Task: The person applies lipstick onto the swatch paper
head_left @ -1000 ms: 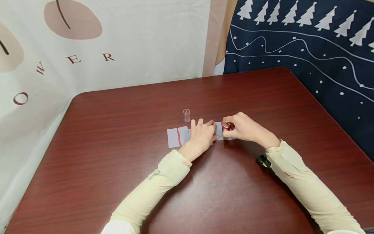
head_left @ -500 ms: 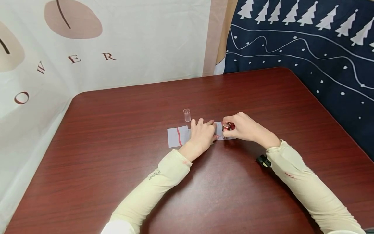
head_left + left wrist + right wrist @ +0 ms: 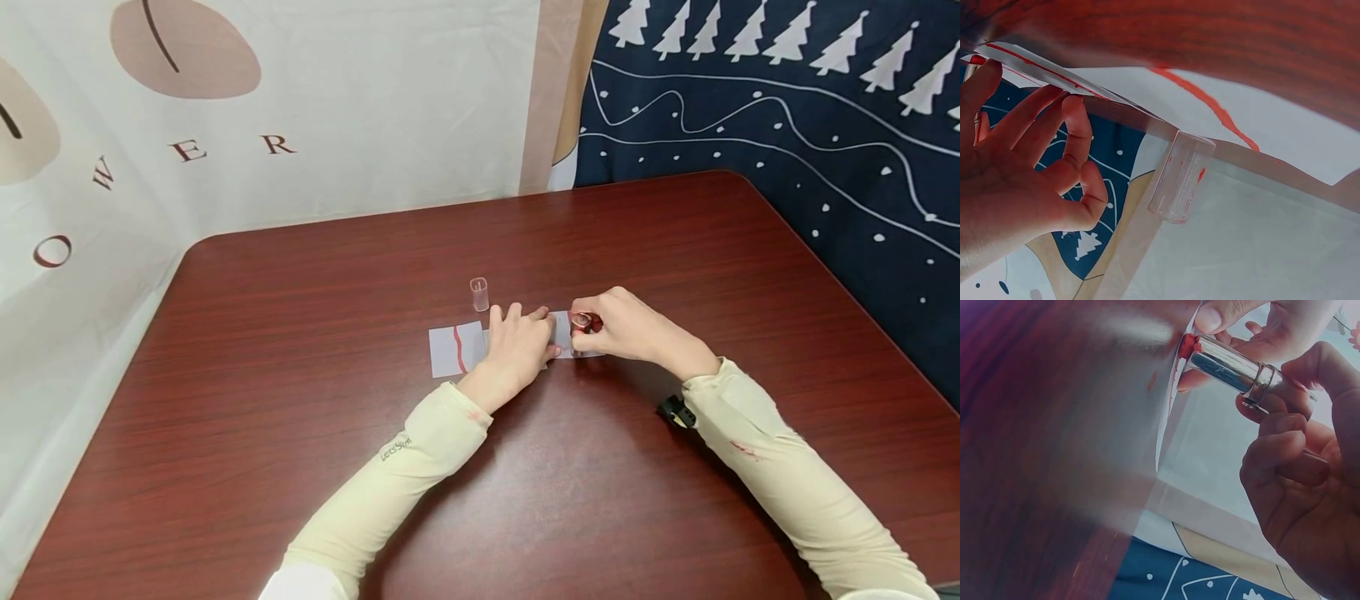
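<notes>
My right hand (image 3: 633, 329) grips a silver-cased lipstick (image 3: 1229, 365) by its base. Its red tip (image 3: 1189, 346) meets a small white paper (image 3: 561, 335), where some red shows in the right wrist view. Over that paper's left part, my left hand (image 3: 513, 346) rests with fingers spread, hiding much of it. Further left lies a second white paper (image 3: 442, 352) with a wavy red line (image 3: 1207, 103) across it. A clear cap (image 3: 480, 296), smeared red inside, stands just beyond the papers.
The dark red wooden table (image 3: 300, 417) stretches around the papers on all sides. Behind it hang a white cloth (image 3: 397, 100) with letters and a navy cloth (image 3: 750, 117) with tree shapes. A black wristband (image 3: 677, 412) is under my right sleeve.
</notes>
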Demonstrator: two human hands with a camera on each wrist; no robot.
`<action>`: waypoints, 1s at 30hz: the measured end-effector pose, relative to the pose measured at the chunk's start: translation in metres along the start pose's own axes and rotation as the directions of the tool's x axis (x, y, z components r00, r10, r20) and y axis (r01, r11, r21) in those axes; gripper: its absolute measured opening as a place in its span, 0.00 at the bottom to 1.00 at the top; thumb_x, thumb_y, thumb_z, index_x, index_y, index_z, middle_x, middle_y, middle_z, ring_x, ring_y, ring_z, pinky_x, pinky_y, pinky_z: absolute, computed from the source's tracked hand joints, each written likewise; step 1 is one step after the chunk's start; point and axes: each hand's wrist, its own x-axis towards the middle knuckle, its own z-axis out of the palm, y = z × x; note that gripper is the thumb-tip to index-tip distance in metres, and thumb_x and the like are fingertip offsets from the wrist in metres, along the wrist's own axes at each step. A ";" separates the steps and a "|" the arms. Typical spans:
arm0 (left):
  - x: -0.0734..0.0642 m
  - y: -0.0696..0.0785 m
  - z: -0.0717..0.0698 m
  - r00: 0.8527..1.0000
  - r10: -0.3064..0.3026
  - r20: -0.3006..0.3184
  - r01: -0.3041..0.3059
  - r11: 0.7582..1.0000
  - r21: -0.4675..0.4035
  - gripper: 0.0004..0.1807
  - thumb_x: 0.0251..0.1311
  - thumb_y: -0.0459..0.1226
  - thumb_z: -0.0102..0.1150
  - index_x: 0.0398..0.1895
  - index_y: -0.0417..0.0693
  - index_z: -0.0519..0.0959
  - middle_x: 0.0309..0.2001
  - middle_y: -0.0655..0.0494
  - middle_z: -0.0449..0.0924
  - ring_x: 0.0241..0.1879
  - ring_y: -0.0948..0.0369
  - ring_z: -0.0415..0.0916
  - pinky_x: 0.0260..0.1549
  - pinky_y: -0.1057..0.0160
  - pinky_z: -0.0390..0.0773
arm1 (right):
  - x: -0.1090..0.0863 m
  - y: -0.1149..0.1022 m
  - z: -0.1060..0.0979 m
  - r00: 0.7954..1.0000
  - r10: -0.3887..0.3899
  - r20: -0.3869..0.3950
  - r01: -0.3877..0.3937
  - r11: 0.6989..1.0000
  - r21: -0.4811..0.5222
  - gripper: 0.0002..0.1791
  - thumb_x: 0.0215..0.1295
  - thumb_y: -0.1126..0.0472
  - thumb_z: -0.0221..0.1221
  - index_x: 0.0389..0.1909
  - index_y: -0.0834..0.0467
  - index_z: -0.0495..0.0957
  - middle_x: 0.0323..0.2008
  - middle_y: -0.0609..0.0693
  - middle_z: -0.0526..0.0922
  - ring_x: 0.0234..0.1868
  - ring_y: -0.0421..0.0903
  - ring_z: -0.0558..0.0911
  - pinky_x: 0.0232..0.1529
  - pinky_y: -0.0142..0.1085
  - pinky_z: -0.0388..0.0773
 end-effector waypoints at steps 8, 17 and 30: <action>-0.001 -0.001 -0.001 1.000 0.000 -0.010 0.000 1.000 -0.008 0.25 0.58 0.54 0.57 0.57 0.58 0.75 0.59 0.63 0.72 0.44 0.55 0.68 0.40 0.53 0.57 | 0.001 -0.002 -0.001 1.000 -0.010 0.006 0.010 1.000 0.003 0.05 0.47 0.65 0.58 0.20 0.53 0.72 0.15 0.42 0.66 0.18 0.37 0.63 0.21 0.30 0.60; -0.001 0.000 0.000 1.000 0.003 -0.018 -0.003 1.000 0.007 0.24 0.57 0.54 0.57 0.56 0.58 0.76 0.59 0.63 0.72 0.43 0.55 0.69 0.39 0.53 0.58 | -0.001 -0.004 0.000 1.000 0.007 0.018 -0.008 1.000 0.006 0.05 0.48 0.65 0.59 0.20 0.53 0.73 0.15 0.41 0.67 0.18 0.37 0.64 0.21 0.31 0.62; -0.002 0.000 0.000 1.000 -0.005 -0.015 0.005 1.000 0.002 0.25 0.57 0.54 0.57 0.56 0.58 0.76 0.60 0.63 0.71 0.43 0.55 0.69 0.39 0.54 0.57 | 0.000 -0.003 0.001 1.000 0.011 0.020 -0.011 1.000 0.011 0.04 0.47 0.66 0.58 0.21 0.54 0.74 0.15 0.41 0.67 0.18 0.37 0.65 0.21 0.30 0.62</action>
